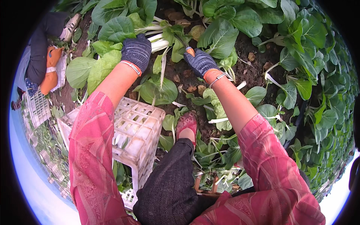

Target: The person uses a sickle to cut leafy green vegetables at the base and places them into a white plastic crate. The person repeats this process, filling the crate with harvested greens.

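Knit gloves with orange cuffs cover both hands. At the upper middle, my left hand [137, 52] is closed around a leafy green plant [116, 29] with thick white stalks, its leaves pointing left and its stalk ends [159, 45] pointing right. My right hand [201, 62], to the right of those stalks, grips the orange handle of a bladed hand tool [190, 51]. Its dark, narrow blade reaches up and left among leaves, which hide part of it. Cut or loose leaves and white stalks [220, 120] lie on the soil below my right hand.
A white plastic crate [135, 126] holding greens stands by my left forearm. My red shoe [187, 125] is on the soil beside it. Rows of leafy plants [329, 112] grow at the right. Another person [38, 53] and a second crate [38, 107] are at the far left.
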### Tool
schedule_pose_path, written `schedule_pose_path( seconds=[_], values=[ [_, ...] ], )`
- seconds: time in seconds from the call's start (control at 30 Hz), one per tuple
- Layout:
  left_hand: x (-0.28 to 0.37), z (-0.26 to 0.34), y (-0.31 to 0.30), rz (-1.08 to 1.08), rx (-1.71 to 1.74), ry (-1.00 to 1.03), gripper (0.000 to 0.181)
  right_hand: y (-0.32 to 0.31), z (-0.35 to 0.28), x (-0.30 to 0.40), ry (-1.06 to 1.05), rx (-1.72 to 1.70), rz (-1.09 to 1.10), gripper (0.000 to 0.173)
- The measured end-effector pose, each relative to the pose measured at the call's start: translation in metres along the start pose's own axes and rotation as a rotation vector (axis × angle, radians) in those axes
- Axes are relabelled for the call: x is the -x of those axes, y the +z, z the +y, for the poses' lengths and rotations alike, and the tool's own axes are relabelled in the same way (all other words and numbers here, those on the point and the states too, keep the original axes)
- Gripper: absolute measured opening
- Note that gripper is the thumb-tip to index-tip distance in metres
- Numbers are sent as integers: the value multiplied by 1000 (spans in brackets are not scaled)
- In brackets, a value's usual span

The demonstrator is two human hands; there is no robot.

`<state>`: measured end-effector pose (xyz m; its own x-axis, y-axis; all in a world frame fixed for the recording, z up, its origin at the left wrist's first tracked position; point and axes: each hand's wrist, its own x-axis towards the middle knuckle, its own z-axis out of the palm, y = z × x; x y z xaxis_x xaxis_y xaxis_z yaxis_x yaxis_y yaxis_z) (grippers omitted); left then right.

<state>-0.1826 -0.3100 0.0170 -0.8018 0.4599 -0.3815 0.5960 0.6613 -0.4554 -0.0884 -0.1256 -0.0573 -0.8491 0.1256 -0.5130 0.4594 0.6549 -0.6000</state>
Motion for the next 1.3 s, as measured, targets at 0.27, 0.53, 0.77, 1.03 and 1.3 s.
schedule_pose_path(
  seconds=[0.27,0.53,0.77,1.03,1.3],
  values=[
    [4,-5,19,102,17,44,17,10,4,-15,-80,-62,26,59],
    [8,-1,23,107,77,67,16,11,-12,-22,8,-24,-43,58],
    [18,1,18,94,193,78,13,3,12,-39,-530,389,-221,55],
    [61,-37,-30,47,586,46,35,-14,40,122,-95,106,232,44],
    [108,-28,-58,-64,1188,250,52,-46,19,170,97,-887,482,24]
  ],
)
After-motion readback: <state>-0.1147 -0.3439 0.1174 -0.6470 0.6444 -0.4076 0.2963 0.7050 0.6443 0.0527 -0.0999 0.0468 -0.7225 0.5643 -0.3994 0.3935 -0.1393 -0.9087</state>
